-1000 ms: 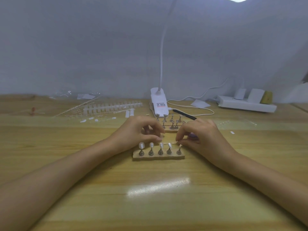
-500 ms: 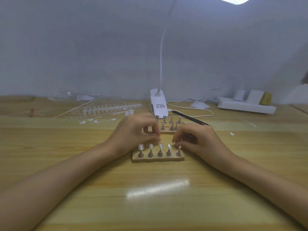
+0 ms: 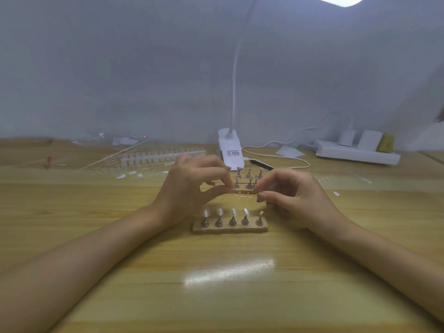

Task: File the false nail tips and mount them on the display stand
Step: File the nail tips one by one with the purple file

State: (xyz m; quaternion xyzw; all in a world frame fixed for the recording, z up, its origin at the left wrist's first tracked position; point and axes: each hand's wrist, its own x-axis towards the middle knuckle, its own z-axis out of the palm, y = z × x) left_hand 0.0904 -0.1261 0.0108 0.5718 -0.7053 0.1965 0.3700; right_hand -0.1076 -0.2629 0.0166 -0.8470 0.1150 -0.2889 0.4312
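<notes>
A wooden display stand [image 3: 230, 229] lies in front of me with a row of metal pegs. Several pegs carry clear nail tips [image 3: 232, 212]; the rightmost peg [image 3: 260, 218] has only a small piece on top. Just above and behind the stand, a thin clear plastic strip [image 3: 243, 193] stretches between my hands. My left hand [image 3: 192, 188] pinches its left end with thumb and fingertips. My right hand [image 3: 296, 195] pinches its right end. A second stand [image 3: 247, 181] with bare pegs sits behind, partly hidden by my fingers.
A white clip lamp [image 3: 230, 150] stands at the back centre, with its cable and a black tool [image 3: 262, 164] beside it. Nail tip racks [image 3: 161, 156] and loose tips lie at the back left. A white power strip [image 3: 355, 155] sits at the back right.
Both hands have risen from the front stand's pegs and moved slightly away from me, carrying the thin clear strip between them.
</notes>
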